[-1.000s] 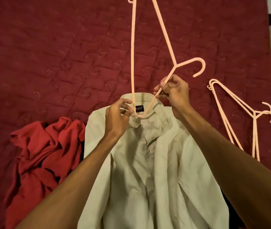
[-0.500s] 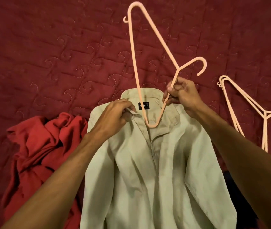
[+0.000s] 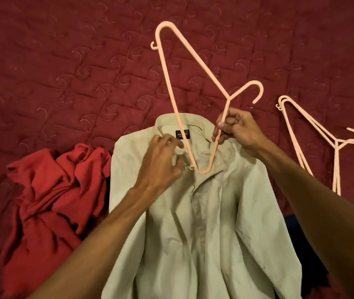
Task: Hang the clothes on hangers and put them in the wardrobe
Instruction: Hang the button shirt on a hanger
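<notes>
A crumpled red cloth garment point(image 3: 49, 201) lies at the left on the dark red quilted bedspread point(image 3: 64, 72). The left hand point(image 3: 161, 160) pinches the collar of the pale beige button shirt point(image 3: 204, 234) lying flat, now closer to the hanger's tip. The peach plastic hanger point(image 3: 229, 97) has dipped deeper into the neck opening, its arm gripped by the right hand point(image 3: 236, 130). Spare peach hangers point(image 3: 337, 145) lie stacked at the right.

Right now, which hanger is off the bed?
The single peach hanger gripped by the right hand, its lower corner at the collar of the beige shirt. The other hangers lie stacked on the red bedspread to its right.
</notes>
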